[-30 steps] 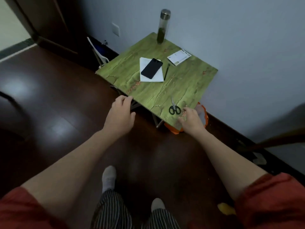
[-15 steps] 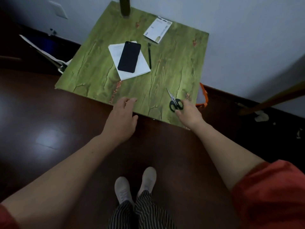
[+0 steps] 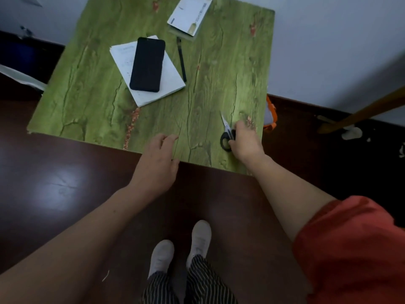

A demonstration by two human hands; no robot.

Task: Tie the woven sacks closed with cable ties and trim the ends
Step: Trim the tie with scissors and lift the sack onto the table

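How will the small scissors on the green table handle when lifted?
Likely rigid and light: the scissors look small, with metal blades. Lying flat, they shouldn't roll. The blades might swing open if the right hand lifts one loop.

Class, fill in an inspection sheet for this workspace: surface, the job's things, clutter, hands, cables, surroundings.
Surface: green wood-grain table on a dark floor.
Job's things: scissors near the table's front right corner; no sacks or cable ties seen.
Clutter: black phone lying on white paper; pen beside them; white packet at the far edge.
Hands: left hand relaxed at the table's front edge, holding nothing; right hand over the scissors' handles, grip unclear.
Cables: nothing seen.
Surroundings: pale wall; orange-rimmed item just past the table's right edge; wooden stick slanting at right.
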